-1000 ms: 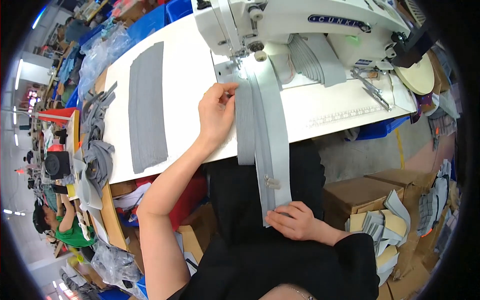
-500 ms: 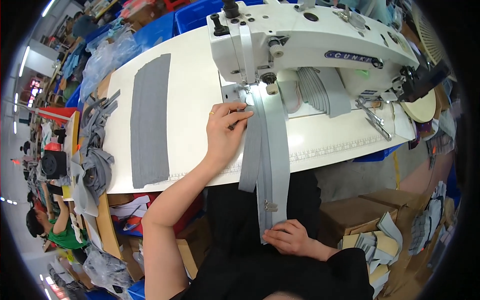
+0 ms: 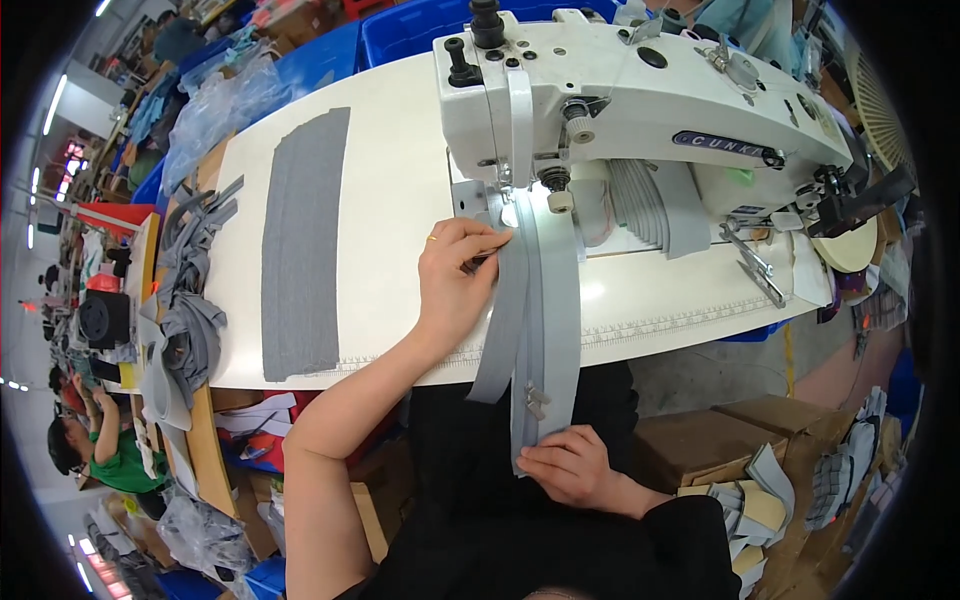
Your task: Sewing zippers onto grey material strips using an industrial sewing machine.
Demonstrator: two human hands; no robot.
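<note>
A white sewing machine stands over the pale table, its lit needle area above grey fabric. My left hand pinches the edge of a grey fabric strip just in front of the presser foot. Beside that strip runs a light grey strip with a zipper, reaching from the foot down past the table's front edge. Two metal zipper sliders sit near its lower end. There my right hand grips the zipper strip between thumb and fingers, above my lap.
A wide grey fabric panel lies flat on the left of the table. Stacked grey pieces rest under the machine arm, with metal scissors-like tools to the right. Grey scraps hang at the left edge; cardboard boxes stand at lower right.
The zipper strip has fed a little toward the machine, and my right hand has risen with it. The loose grey strip's lower end has swung left. The whole view has shifted slightly.
</note>
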